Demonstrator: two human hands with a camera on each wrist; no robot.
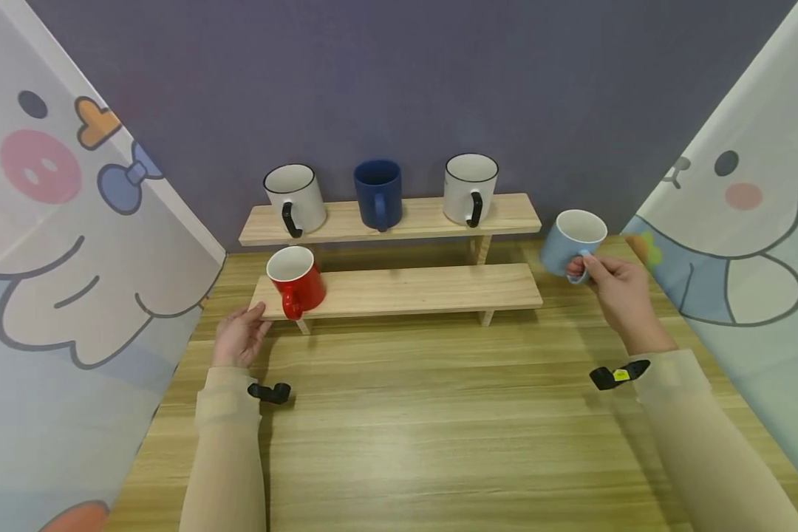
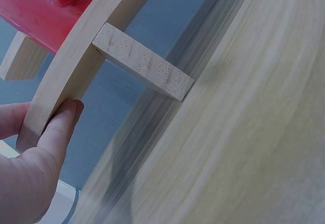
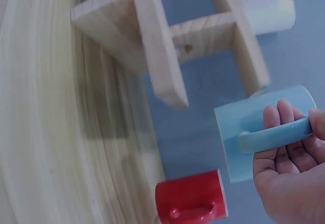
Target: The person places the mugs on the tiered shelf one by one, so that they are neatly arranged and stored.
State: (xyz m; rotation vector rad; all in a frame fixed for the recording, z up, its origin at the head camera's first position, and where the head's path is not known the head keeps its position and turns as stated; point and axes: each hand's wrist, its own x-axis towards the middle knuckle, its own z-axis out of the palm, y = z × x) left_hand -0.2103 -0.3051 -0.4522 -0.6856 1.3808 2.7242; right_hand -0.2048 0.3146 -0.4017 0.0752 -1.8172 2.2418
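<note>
At the front left corner of the two-tier wooden shelf (image 1: 406,292), my left hand (image 1: 237,334) pinches the lower board's end between thumb and fingers. A red mug (image 1: 298,281) stands on that board, close to this hand. Right of the shelf, my right hand (image 1: 615,292) grips a light blue mug (image 1: 565,242) by its handle, fingers hooked through. This mug is tilted slightly. In the right wrist view, the light blue mug (image 3: 236,117) is apart from the boards, and a red mug (image 3: 190,197) shows below it; I cannot tell whether it is the same red one.
The upper board bears a white mug with black handle (image 1: 301,201) at left, a dark blue mug (image 1: 380,196) in the middle and another white mug (image 1: 468,188) at right. A dark wall (image 1: 412,81) rises behind; printed cloths (image 1: 738,222) flank the wooden table (image 1: 425,421).
</note>
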